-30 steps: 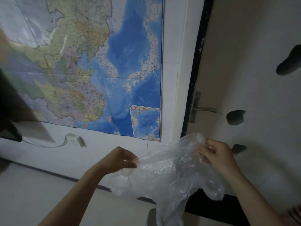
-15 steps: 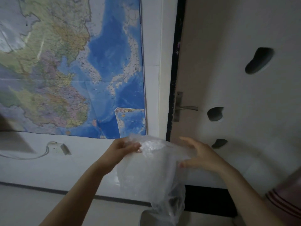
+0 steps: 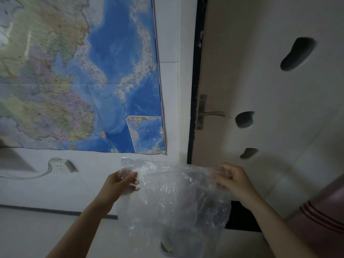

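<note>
Since the earlier frame the right hand has curled onto the plastic bag, spreading it wider | map at left, door at right | plastic bag hangs in the air before them, top edge pinched by left hand and right hand | socket under map's lower edge

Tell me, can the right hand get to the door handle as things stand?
Probably yes. The door handle sits above the right hand with only bare door between them. But that hand pinches the plastic bag, so it would have to let go first.
</note>
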A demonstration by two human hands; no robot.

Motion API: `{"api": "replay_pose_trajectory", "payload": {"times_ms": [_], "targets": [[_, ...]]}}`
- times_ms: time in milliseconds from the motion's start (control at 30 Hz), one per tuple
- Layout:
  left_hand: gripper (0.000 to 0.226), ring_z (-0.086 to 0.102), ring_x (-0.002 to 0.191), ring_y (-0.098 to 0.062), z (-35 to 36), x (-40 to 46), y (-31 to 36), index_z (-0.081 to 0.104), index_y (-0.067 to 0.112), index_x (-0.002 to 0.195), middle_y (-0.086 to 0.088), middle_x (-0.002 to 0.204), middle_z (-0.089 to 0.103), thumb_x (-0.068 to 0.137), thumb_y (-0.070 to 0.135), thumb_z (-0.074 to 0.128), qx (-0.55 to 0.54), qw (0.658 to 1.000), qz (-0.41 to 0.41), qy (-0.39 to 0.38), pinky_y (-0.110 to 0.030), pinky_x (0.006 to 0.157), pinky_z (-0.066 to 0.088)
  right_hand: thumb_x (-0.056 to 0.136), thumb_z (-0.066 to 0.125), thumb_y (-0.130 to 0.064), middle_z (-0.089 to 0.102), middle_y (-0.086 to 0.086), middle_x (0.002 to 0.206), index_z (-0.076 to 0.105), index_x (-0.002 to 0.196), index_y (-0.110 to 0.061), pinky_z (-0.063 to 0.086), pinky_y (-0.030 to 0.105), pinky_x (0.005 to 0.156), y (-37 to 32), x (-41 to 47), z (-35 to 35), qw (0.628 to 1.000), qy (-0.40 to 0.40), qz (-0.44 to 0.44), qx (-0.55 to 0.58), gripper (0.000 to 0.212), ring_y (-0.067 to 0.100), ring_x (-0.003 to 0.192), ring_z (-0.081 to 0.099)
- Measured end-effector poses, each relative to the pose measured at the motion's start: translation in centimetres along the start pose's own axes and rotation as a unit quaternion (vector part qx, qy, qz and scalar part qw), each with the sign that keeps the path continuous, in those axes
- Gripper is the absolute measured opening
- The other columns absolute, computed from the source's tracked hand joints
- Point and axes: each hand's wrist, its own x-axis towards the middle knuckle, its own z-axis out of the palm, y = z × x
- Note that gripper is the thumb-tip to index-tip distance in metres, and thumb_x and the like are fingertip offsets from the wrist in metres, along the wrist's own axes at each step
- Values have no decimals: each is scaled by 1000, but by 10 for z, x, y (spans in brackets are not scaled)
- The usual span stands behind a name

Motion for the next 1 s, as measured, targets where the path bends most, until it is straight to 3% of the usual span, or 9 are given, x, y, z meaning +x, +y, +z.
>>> {"api": "replay_pose_trajectory", "payload": {"times_ms": [167,267,333,467,567,700,867,1000], "targets": [[24,66,60,-19,1,3,-25,68,5,74,-8,64,70,87,23,58,20,998,-62,5,-27,57,53,75,72,-7,75,-1,65,73,69,-20,53,20,50,24,0,-6,999,18,41,3,15,16,59,69],[22,63,57,-20,14,7,-45,65,4,75,-9,64,67,90,17,55,-5,995,-101,9,-29,61,48,73,74,-16,76,0,77,73,79,-25,56,28,64,49,3,-6,995,26,93,30,11,18,73,72],[17,62,56,-20,24,13,-63,63,6,77,-7,65,67,90,15,54,-26,991,-131,11,-30,63,47,75,72,-26,75,-2,84,71,86,-30,54,32,73,69,5,-2,989,-10,145,37,12,18,83,70],[14,64,57,-18,32,27,-115,63,8,77,-6,65,68,87,17,59,-27,984,-177,23,-30,61,50,63,72,-29,76,-13,77,74,77,-33,52,14,56,116,-1,9,977,-49,201,60,14,7,73,71],[14,67,53,-16,36,40,-165,65,10,76,-2,60,71,86,18,60,-17,975,-217,41,-28,58,50,66,79,-17,74,7,74,70,81,-17,53,24,56,168,-2,21,965,-26,257,38,17,21,68,69],[11,68,53,-14,45,61,-247,65,9,78,-2,58,72,84,18,63,3,961,-273,39,-25,53,50,77,71,-12,66,4,61,63,76,-15,45,14,40,248,6,47,956,38,288,-38,9,6,42,58],[7,67,55,-14,63,84,-362,64,8,82,-7,68,73,81,15,67,14,947,-315,56,-27,56,49,76,70,-11,62,4,58,54,65,-15,44,24,47,369,15,79,936,52,303,-173,19,16,50,61],[9,68,60,-17,78,95,-448,64,10,85,-12,80,72,78,12,70,5,940,-335,73,-29,58,50,77,65,-12,55,1,57,49,64,-13,35,21,44,463,19,104,911,56,303,-274,20,13,50,51]]}}
